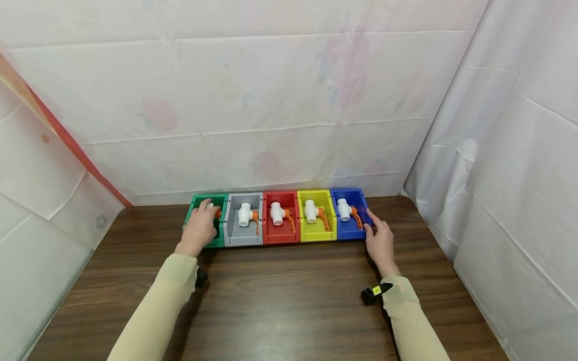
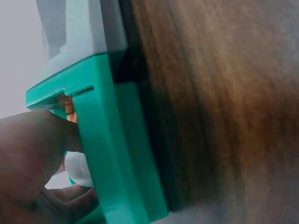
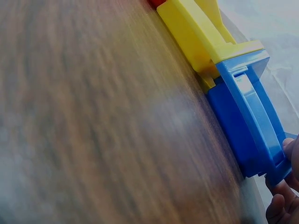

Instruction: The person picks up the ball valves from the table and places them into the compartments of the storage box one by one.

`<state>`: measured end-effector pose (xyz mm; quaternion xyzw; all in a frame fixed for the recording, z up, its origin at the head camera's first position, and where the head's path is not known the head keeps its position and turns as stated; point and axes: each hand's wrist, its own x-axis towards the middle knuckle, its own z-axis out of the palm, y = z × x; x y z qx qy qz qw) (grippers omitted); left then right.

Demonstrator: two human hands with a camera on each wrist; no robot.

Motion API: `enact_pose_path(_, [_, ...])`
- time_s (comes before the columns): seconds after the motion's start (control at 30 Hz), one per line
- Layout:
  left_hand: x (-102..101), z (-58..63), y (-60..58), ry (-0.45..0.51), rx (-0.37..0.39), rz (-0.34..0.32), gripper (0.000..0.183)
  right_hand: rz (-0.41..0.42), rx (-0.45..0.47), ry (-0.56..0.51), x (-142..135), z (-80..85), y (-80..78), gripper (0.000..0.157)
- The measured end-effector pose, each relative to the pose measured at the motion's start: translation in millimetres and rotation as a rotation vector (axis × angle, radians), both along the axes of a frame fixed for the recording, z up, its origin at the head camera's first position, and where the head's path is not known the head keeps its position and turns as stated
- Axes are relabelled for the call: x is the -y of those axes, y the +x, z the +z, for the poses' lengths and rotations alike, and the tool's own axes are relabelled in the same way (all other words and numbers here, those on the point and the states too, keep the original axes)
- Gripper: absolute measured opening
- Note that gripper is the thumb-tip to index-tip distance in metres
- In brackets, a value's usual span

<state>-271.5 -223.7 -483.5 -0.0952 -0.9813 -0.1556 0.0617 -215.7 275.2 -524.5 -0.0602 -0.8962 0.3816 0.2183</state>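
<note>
My left hand (image 1: 198,229) reaches into the green bin (image 1: 218,239) at the row's left end. Its thumb and fingers grip a white ball valve (image 2: 77,169) with an orange handle (image 2: 70,109), mostly hidden behind the hand in the head view. At the other end, my right hand (image 1: 380,241) holds the right side wall of the blue bin (image 1: 351,234), with fingertips at its rim and front corner. Inside that bin lies another white ball valve (image 1: 343,210), its orange lever pointing toward the front right.
Between these, the grey bin (image 1: 244,240), red bin (image 1: 282,239) and yellow bin (image 1: 317,236) stand joined side by side, each with one similar valve. The row sits at the back of a brown wooden table (image 1: 280,296), close to a white patterned curtain (image 1: 271,100).
</note>
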Motion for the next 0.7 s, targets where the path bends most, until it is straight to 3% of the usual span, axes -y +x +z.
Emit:
enact_pose_path(0.3, [0.8, -5.4, -0.2, 0.018, 0.082, 0.023, 0.053, 0.008, 0.01, -0.017, 1.1, 0.5, 1.3, 0.047])
enact_pose_path(0.7, [0.1, -9.9, -1.7, 0.025, 0.083, 0.032, 0.05, 0.007, -0.007, 0.003, -0.2, -0.4, 0.2, 0.047])
